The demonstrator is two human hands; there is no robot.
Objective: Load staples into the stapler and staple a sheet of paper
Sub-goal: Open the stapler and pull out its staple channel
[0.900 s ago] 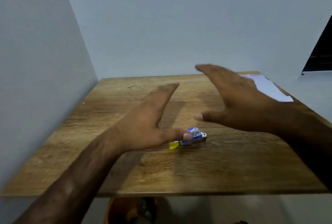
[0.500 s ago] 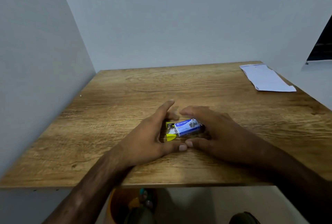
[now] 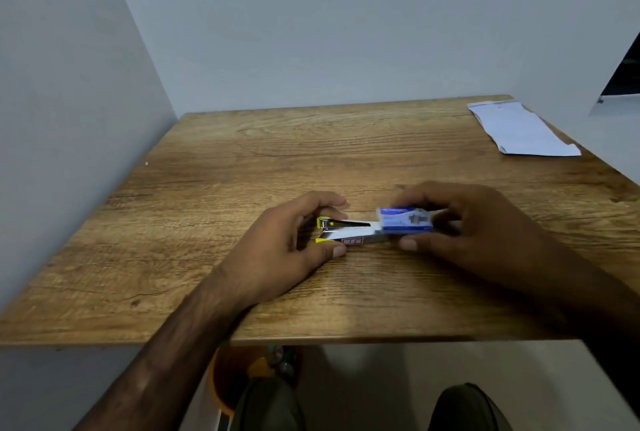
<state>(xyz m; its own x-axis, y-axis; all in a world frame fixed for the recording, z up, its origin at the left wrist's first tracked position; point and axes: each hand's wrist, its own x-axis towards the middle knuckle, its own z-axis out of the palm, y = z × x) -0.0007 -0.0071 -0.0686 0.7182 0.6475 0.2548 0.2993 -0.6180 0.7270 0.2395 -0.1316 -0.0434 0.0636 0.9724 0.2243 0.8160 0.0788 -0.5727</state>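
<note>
I can't read the blurred print on the blue staple box (image 3: 404,220), and my right hand (image 3: 471,223) hides its far end, fingers pinched around it. My left hand (image 3: 291,247) grips the small metal stapler (image 3: 349,231), yellow-tipped, lying mid-table (image 3: 242,153). Folded paper (image 3: 519,129) sits at the far right corner.

Stapler (image 3: 348,231) and staple box (image 3: 404,220) in hands.

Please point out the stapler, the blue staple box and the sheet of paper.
stapler (image 3: 349,233): head view, silver body.
blue staple box (image 3: 403,220): head view, top face.
sheet of paper (image 3: 516,129): head view, middle.
</note>
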